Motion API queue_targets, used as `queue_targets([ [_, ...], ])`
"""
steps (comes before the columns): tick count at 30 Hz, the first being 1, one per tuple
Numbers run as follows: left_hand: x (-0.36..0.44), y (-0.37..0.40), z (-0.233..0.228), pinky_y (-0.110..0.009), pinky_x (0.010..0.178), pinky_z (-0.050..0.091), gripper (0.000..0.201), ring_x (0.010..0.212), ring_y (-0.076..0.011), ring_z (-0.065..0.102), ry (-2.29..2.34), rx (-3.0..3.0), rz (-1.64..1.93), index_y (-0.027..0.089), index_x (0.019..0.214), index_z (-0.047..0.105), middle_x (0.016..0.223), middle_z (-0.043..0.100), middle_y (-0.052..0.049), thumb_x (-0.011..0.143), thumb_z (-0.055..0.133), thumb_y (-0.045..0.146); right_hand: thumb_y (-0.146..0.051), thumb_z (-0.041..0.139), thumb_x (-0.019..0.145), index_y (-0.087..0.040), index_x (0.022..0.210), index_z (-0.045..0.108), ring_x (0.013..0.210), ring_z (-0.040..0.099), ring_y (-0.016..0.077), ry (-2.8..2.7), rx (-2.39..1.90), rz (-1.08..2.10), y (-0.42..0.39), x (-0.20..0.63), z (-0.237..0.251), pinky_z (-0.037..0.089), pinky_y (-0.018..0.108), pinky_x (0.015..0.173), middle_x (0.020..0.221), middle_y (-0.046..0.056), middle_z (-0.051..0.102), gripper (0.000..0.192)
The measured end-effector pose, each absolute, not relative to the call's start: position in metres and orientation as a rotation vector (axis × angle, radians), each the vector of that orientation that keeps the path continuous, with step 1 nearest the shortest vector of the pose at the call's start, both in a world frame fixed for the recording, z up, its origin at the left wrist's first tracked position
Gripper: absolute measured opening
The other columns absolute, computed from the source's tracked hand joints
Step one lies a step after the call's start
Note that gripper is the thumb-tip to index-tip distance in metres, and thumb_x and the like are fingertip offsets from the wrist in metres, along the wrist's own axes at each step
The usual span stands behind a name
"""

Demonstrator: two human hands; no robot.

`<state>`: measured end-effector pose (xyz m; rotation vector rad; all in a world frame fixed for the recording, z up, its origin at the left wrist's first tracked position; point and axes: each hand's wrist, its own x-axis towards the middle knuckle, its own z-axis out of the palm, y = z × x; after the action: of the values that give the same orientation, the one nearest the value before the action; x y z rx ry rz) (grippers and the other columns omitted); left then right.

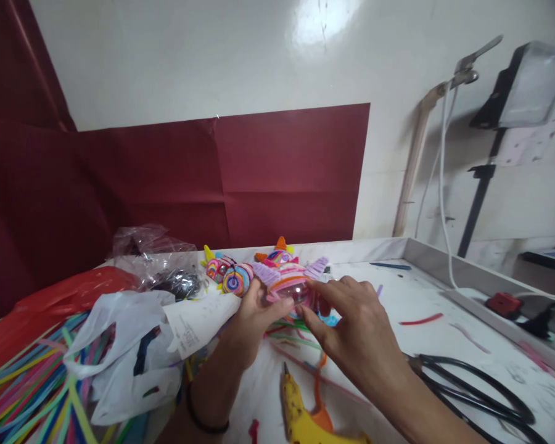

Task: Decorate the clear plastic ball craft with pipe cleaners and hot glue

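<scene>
In the middle of the head view is a clear ball (300, 292) partly wrapped in pink and orange pipe cleaners. Two fuzzy lilac points stick out from its top. My left hand (254, 311) grips it from the left, with the thumb along its lower edge. On the other side my right hand (351, 308) has its thumb and fingers bent in at the ball's edge; whether they pinch a pipe cleaner there is hidden. Just behind stand other colourful pipe-cleaner figures (237, 279), one with an orange top (282, 244).
A yellow glue gun (300, 413) lies in front, with black-handled scissors (481, 394) to the right. Many pipe cleaners (28, 388), a white plastic bag (129, 345) and a paper slip (198, 320) fill the left. A red pipe-cleaner piece (420, 320) lies right; a lamp (531, 86) stands beyond.
</scene>
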<state>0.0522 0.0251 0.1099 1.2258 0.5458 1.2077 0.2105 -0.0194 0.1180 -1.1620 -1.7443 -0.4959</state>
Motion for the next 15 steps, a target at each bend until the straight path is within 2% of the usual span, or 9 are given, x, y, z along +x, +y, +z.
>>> queue_targets([
  [5,0.045,0.026,0.112,-0.043,0.101,0.048,0.059,0.119,-0.0328,0.064,0.416,1.240,1.140,0.021,0.124,0.062,0.131,0.067,-0.012,0.069,0.084,0.020,-0.020,0.073,0.080,-0.016,0.089,0.071,0.066,0.055,0.0223,-1.731,-1.148,-0.494,-0.019,0.212,0.119,0.032,0.034,0.068,0.066,0.001,0.066,0.009],
  [11,0.036,0.034,0.107,-0.045,0.108,0.043,0.043,0.127,-0.0330,0.059,0.371,1.289,1.093,0.020,0.120,0.064,0.132,0.066,-0.013,0.080,0.077,0.024,-0.021,0.069,0.083,-0.015,0.095,0.072,0.067,0.056,0.0222,-1.714,-1.118,-0.507,-0.019,0.213,0.118,0.033,0.034,0.070,0.068,0.001,0.067,0.014],
  [15,0.036,0.037,0.104,-0.045,0.110,0.041,0.046,0.130,-0.0328,0.056,0.378,1.298,1.091,0.019,0.123,0.063,0.134,0.065,-0.014,0.080,0.079,0.029,-0.021,0.070,0.082,-0.016,0.093,0.072,0.067,0.056,0.0223,-1.713,-1.105,-0.506,-0.019,0.213,0.119,0.033,0.034,0.070,0.065,0.000,0.065,0.012],
])
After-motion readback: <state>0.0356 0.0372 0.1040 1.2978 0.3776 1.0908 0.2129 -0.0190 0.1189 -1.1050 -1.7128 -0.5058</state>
